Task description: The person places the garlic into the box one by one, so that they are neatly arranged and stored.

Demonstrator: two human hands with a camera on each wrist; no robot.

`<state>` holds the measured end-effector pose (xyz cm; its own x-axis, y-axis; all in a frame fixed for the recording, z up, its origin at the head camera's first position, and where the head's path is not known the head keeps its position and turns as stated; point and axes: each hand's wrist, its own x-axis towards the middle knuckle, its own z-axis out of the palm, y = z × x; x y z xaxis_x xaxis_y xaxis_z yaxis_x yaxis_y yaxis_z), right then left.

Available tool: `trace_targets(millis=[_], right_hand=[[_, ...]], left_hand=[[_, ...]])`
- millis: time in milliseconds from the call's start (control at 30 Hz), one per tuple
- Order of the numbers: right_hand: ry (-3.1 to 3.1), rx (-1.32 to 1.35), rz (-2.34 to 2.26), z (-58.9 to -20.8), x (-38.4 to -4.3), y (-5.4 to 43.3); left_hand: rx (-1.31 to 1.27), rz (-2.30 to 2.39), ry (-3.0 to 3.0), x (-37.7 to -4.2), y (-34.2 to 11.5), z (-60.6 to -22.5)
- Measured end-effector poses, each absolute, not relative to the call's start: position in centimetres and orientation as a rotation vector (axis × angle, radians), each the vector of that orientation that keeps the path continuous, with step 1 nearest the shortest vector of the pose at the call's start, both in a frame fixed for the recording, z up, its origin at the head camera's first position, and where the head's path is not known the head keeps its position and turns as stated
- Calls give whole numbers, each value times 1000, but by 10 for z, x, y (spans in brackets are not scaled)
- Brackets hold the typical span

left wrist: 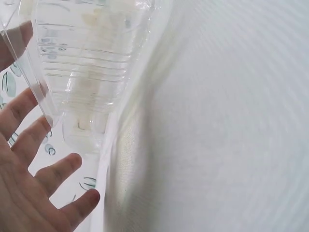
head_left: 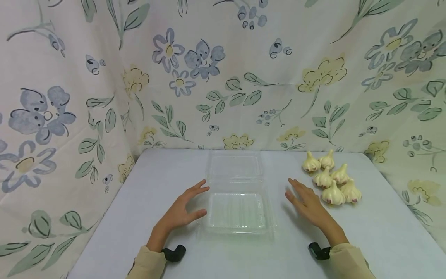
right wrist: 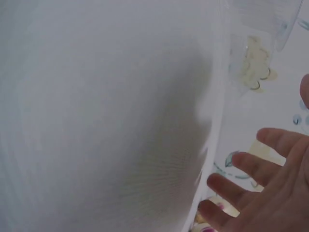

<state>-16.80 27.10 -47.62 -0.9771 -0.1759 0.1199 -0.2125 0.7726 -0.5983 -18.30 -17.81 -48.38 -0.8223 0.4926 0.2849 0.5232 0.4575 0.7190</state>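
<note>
A clear plastic clamshell box lies on the table with its lid folded back toward the far edge. Just left of the box is my left hand, its fingers spread and holding nothing. In the left wrist view the fingertips of that hand overlap the side of the clear box. My right hand hovers over the table between the box and the garlic, fingers extended, with nothing in it. Several whole garlic bulbs sit in a cluster beyond and to the right of it.
The white table meets a floral curtain along its far edge. More of that curtain hangs on the left and right sides. A black wrist camera sticks out at the left cuff, and another black camera at the right.
</note>
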Motion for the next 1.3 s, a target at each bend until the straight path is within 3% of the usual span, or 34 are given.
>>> trace_targets(millis=[633,1300], right_hand=[[-2885,407,880,-478,-165,274],[-2568,17,835,-441,-147,321]], left_hand=[[-835,-1277,-2661,-188,-179,-496],[-854,-1282,-2683,-191,-176,-486]])
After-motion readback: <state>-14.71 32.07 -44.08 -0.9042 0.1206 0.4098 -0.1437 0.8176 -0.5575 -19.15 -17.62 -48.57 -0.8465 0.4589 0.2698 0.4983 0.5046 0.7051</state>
